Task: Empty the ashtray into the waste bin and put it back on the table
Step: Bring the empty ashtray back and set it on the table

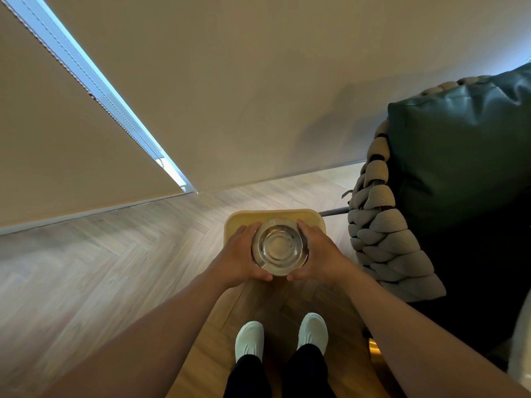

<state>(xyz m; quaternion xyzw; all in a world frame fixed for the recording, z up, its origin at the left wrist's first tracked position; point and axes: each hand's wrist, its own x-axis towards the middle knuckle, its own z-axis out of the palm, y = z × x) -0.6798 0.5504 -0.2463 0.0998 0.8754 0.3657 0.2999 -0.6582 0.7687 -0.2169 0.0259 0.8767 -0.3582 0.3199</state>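
A round clear glass ashtray (279,246) is held level between both hands, straight out in front of me. My left hand (240,255) grips its left rim and my right hand (319,254) grips its right rim. Its bowl faces up; only a few dark specks show inside. Directly below it stands a pale yellow waste bin (287,215) on the floor, mostly hidden by the ashtray and my hands. No table is in view.
A dark green cushioned armchair (459,173) with thick grey woven rope sides (382,239) stands close on the right. A beige wall and a blind (71,124) rise behind the bin. My white shoes (281,334) stand on the herringbone wood floor (100,268).
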